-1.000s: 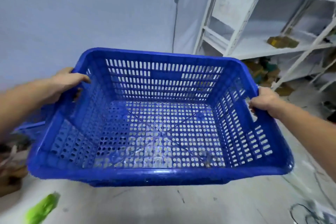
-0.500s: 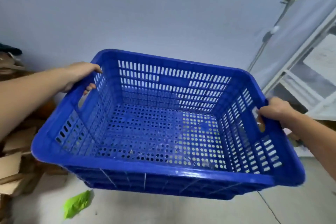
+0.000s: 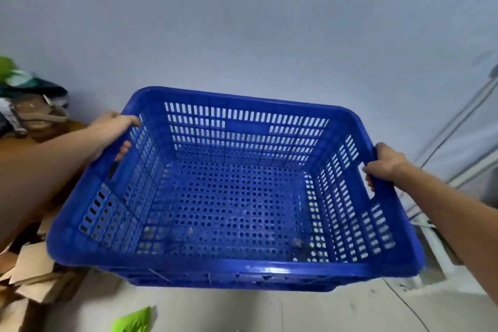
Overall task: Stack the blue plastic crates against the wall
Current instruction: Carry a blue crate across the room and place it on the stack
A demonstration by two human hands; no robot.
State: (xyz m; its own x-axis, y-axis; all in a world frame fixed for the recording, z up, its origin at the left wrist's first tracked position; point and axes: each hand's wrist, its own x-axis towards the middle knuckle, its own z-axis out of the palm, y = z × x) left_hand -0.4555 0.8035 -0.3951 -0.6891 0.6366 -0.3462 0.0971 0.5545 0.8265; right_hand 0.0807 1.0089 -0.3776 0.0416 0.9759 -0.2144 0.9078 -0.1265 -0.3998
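Observation:
I carry an empty blue plastic crate (image 3: pixel 231 268) with perforated walls and floor, held level in front of me above the floor. My left hand (image 3: pixel 113 127) grips its left rim, fingers through the handle slot. My right hand (image 3: pixel 385 162) grips the right rim at the other handle slot. Beyond the crate rises the pale blue-grey wall (image 3: pixel 242 21). Through the holes in the floor I see more blue below, but I cannot tell whether it is another crate.
Flattened cardboard boxes (image 3: pixel 35 272) pile up at the lower left, with a brown surface holding clothes and bags (image 3: pixel 29 105) above them. A green scrap (image 3: pixel 134 321) lies on the concrete floor. White shelf posts and a cable (image 3: pixel 458 127) stand at the right.
The view has swung left: the white shelving has left the frame and the bare wall now fills it. The crate stays in both hands and sits closer to the wall.

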